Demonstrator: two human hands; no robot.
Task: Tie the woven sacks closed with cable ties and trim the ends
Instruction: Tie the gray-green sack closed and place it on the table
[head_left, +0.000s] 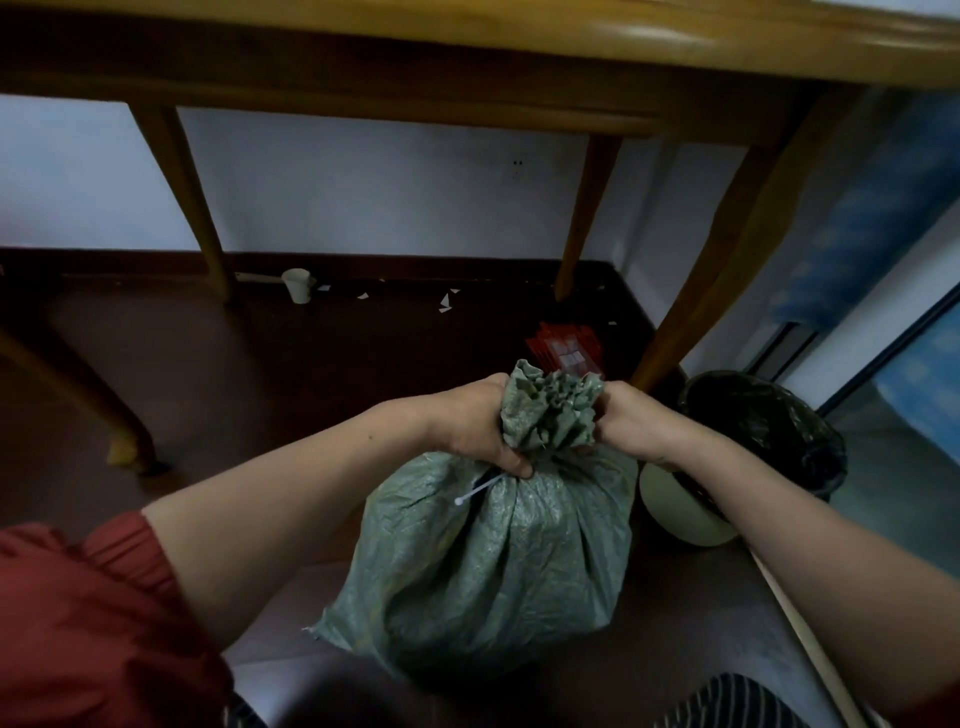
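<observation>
So there's a green woven sack (493, 561) sitting upright on the dark floor (311, 374), right in front of the person, pretty full and lumpy. The top of it is bunched into a ruffled neck and both hands are clamped on that.

The left hand (483, 421) is wrapped around the neck from the left side, fingers curled tight at the bottom of the bunch. The right hand (631, 415) grips the same bunch from the other side, fingers dug into the fabric. The two hands are basically squeezing the gathered part between them.

A white cable tie (475, 491) pokes out from just under the left hand's fingers and slants down to the left over the shoulder of the sack. Can't tell if it goes all the way round the neck, because the hand hides that bit.

Other stuff: a wooden table (467, 31) stands over the whole spot, with its legs down on the floor. A bin (769, 426) with a black liner is just to the right of the sack. A red packet (566, 351) lies on the floor right behind it. There's a white cup (298, 285) back by the wall with scraps of paper (445, 301) scattered near it. The left arm has a red sleeve (104, 597) pushed up.
</observation>
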